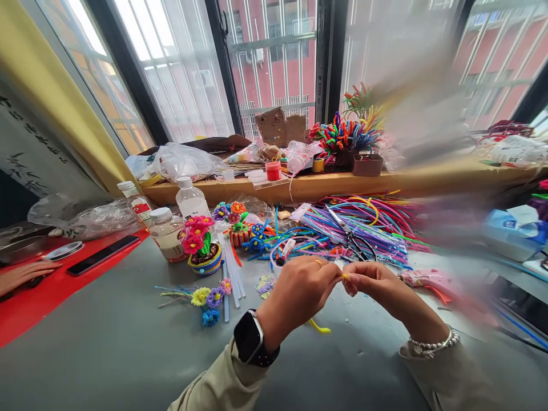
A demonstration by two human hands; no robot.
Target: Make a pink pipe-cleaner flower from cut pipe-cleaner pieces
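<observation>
My left hand, with a ring and a smartwatch, is closed in a pinch on a yellow pipe cleaner. Its loose end shows below the palm, just above the grey table. At the other side my right hand, with a beaded bracelet at the wrist, pinches a small yellow bit of it between thumb and fingertips. The fingertips of both hands nearly meet. Most of the pipe cleaner is hidden by my left hand. Behind them lie black-handled scissors on a heap of coloured pipe cleaners.
Finished pipe-cleaner flowers lie at left, near a potted pink flower and clear glue sticks. Bottles stand behind. Another person's hand rests at far left near a phone. The right side is blurred.
</observation>
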